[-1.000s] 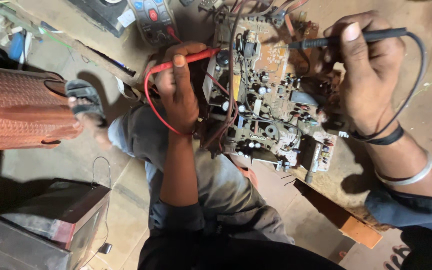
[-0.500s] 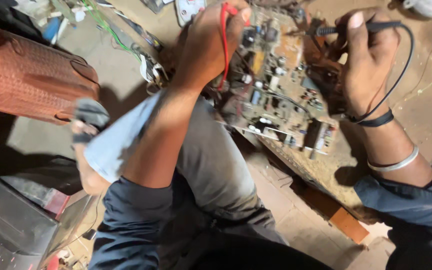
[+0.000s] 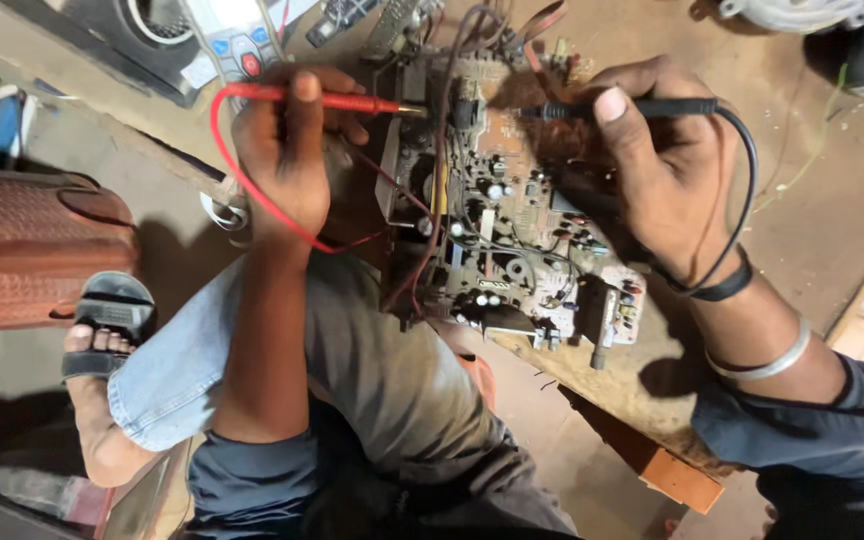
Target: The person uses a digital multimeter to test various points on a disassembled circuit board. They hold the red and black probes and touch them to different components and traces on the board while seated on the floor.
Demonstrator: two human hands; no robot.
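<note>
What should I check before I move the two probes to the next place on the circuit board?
1. Left hand grips red probe: ok.
2. Right hand grips black probe: ok.
3. Red tip touches metal at the edge of the circuit board: cannot tell.
4. Black tip touches a point: cannot tell.
5. Red wire clear of the board: not ok, it loops back near the board's edge.
6. Board lies steady on the table: cannot tell.

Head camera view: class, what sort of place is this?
Probably an electronics repair workshop: a bare circuit board on a worn bench, with a red probe and a black probe held to it.
</note>
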